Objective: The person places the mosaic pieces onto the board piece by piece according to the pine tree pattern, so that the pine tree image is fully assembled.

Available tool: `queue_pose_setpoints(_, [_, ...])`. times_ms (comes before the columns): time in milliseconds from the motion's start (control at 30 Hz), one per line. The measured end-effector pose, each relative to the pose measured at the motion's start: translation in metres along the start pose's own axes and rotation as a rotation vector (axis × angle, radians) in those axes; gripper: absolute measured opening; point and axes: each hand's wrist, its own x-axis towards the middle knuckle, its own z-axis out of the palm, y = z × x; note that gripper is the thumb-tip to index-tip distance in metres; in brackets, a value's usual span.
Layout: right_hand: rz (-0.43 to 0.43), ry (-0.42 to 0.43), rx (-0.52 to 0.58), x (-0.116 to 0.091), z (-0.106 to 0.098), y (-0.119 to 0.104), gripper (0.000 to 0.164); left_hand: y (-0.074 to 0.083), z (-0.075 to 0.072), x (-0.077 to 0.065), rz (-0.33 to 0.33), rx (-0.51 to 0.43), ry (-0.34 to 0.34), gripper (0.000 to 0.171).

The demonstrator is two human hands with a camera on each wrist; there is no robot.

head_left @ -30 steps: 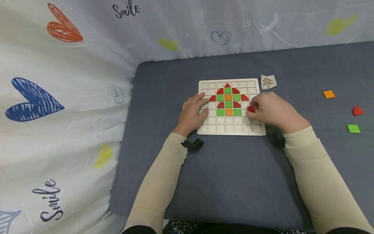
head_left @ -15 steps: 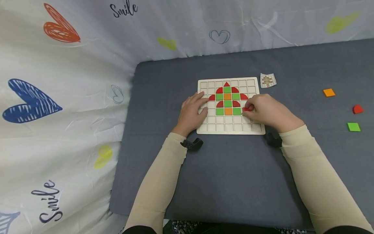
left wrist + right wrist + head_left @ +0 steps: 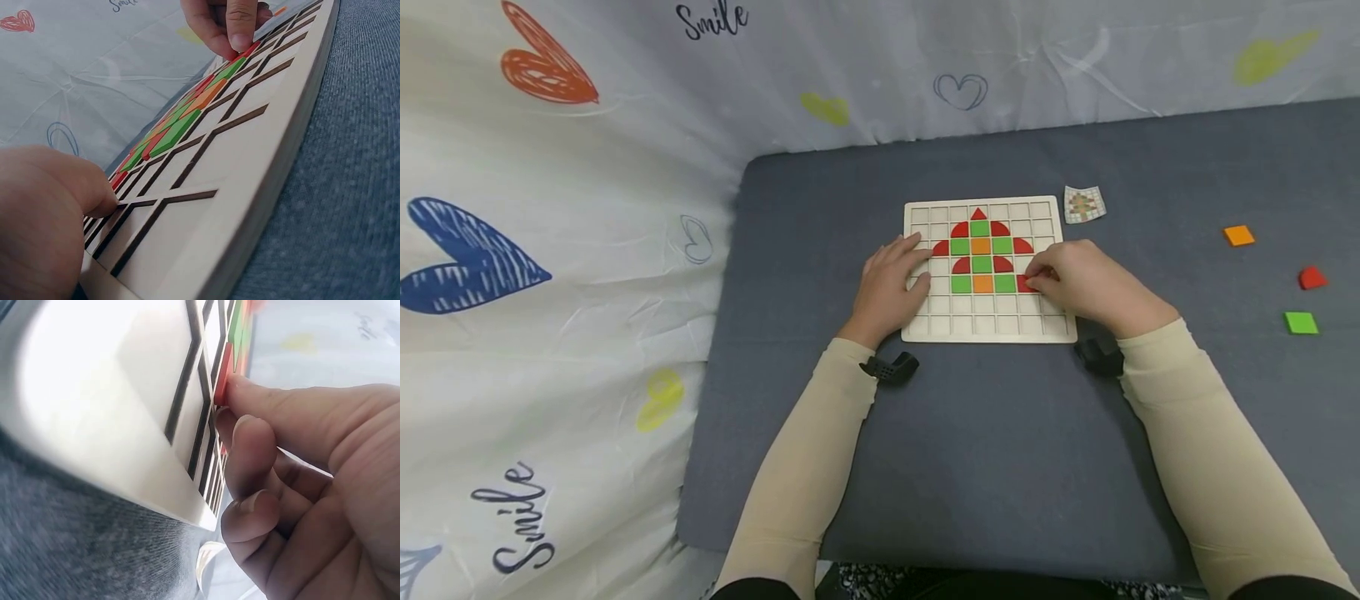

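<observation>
A pale wooden grid board (image 3: 988, 329) lies on the table, with red, green and orange tiles set in its cells in a tree-like pattern. My left hand (image 3: 889, 287) rests on the board's left edge, fingers spread and thumb over the cells. At the right end of the lowest tile row, my right hand (image 3: 1078, 279) pinches a red rounded tile (image 3: 223, 374) between thumb and forefinger. That tile sits right beside a green square (image 3: 1004, 284). In the left wrist view, the right fingertips (image 3: 240, 41) are at the red tile, partly covering it.
A small pattern card (image 3: 1084, 205) lies by the board's far right corner. Farther right on the grey table cloth (image 3: 985, 467) are an orange tile (image 3: 1238, 236), a red tile (image 3: 1312, 277) and a green tile (image 3: 1301, 323). A printed white curtain (image 3: 865, 75) borders the table's back and left.
My right hand has moved left over the board and brought the red tile down beside the lowest row's right green square. The left hand keeps its place on the board.
</observation>
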Motion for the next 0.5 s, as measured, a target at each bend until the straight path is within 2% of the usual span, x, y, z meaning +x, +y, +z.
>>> queue_pose_setpoints(500, [0.035, 0.014, 0.032, -0.0041, -0.0067, 0.0092, 0.017, -0.0016, 0.0, -0.0001, 0.006, 0.004, 0.002, 0.041])
